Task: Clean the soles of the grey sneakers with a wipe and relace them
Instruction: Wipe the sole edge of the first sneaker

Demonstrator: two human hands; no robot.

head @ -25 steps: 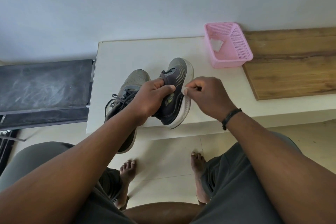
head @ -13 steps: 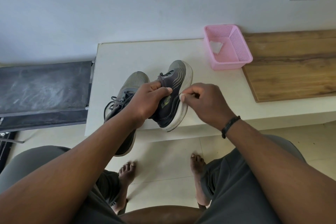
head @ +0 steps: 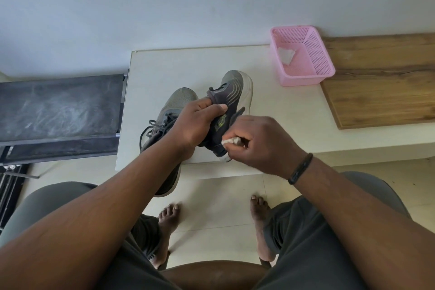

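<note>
Sitting far to the left is a dark mat point(head: 58, 110) on a low frame, beside the white bench point(head: 277, 110). One grey sneaker point(head: 179, 101) lies on the left part of the bench with its toe pointing away and its heel hanging over the near edge. Its dark laces point(head: 150, 127) are loose and loop out to the side.

The left hand point(head: 195, 125) comes next. Its fingers point(head: 216, 109) are curled round the upper of the second grey sneaker point(head: 233, 92) and the thumb goes inside the opening. This shoe is tipped on its side, with the pale sole point(head: 249, 92) turned to the right. Its toe points away, and its heel is down near the bench edge.

The right hand point(head: 261, 143) is just beside the heel of that shoe. Its fingers are bent in tight and pinch a small white wipe point(head: 230, 141). The wipe touches the shoe down by the heel. A black band point(head: 300, 168) goes round the right wrist.

Farther right, at the back of the bench, stands a pink basket point(head: 324, 66). A crumpled white wipe point(head: 286, 55) lies inside it. Past the basket, a brown wooden board point(head: 381, 82) covers the right end of the bench.

Down below are two bare feet point(head: 168, 216) on the pale tiled floor point(head: 216, 219).
</note>
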